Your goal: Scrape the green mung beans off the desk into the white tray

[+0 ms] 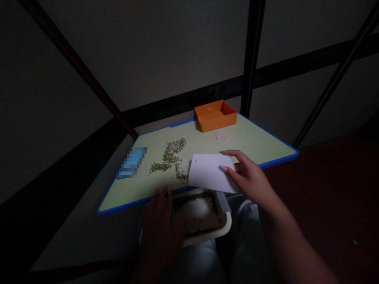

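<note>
My right hand grips a stiff white card with a small hole in one corner, thumb on top. The card is tilted over the table's front edge, close to small green-brown grains scattered on the pale table top. My left hand lies in shadow over the left side of a white-rimmed bin, fingers stretched out and thumb apart. Dark grains and a lighter bare patch show inside the bin, which sits below the table edge above my lap. Part of the bin is hidden by my left hand.
An orange open box stands at the back of the table. In front of it lies a small pale heap. A blurred blue object is at the left edge. Blue tape borders the table, and a panelled wall rises behind.
</note>
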`<state>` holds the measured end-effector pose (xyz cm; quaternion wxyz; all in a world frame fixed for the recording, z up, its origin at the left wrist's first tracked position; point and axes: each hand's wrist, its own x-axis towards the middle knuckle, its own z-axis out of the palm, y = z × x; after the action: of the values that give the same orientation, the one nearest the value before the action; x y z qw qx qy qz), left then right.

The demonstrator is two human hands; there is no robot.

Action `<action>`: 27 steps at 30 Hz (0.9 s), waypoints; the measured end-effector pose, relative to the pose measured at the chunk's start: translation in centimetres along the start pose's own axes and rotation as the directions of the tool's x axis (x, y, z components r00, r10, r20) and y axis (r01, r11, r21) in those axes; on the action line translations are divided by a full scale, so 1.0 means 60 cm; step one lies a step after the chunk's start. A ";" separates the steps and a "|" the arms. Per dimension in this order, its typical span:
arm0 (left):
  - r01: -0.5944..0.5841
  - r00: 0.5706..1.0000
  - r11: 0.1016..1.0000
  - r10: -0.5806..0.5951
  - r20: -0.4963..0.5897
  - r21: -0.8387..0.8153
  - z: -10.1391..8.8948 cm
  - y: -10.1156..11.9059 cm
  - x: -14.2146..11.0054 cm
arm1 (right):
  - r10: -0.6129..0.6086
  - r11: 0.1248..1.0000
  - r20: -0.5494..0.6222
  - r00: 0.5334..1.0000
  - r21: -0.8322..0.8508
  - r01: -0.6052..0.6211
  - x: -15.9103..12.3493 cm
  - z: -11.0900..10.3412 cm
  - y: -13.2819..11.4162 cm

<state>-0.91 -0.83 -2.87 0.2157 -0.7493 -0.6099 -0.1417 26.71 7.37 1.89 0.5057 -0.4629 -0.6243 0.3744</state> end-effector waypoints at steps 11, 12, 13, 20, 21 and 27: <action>0.011 1.000 1.000 -0.011 -0.003 -0.011 0.001 0.001 0.000 | 0.041 0.999 -0.125 0.991 0.011 -0.040 -0.003 -0.021 0.006; 0.013 1.000 1.000 -0.013 -0.005 -0.018 0.002 0.000 0.000 | 0.033 0.999 -0.115 0.993 0.006 -0.033 -0.002 -0.018 0.008; 0.016 1.000 1.000 -0.016 -0.008 -0.024 0.003 0.000 0.000 | 0.025 1.000 -0.107 0.994 0.001 -0.025 -0.001 -0.014 0.010; 0.026 1.000 0.999 -0.026 0.006 -0.040 -0.002 0.001 -0.001 | -0.006 0.999 -0.068 0.998 -0.040 0.003 0.001 0.004 0.007; 0.028 1.000 0.999 -0.028 0.009 -0.041 -0.003 0.001 -0.001 | -0.009 0.999 -0.071 0.997 -0.047 0.005 0.001 0.004 0.006; 0.037 0.999 0.998 -0.036 0.017 -0.041 -0.002 0.003 0.000 | -0.013 0.999 -0.084 0.996 -0.053 0.009 0.002 0.008 0.008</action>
<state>-0.74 -0.90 -2.79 0.1923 -0.7435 -0.6221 -0.1522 26.34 7.64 1.40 0.5214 -0.4878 -0.6146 0.3354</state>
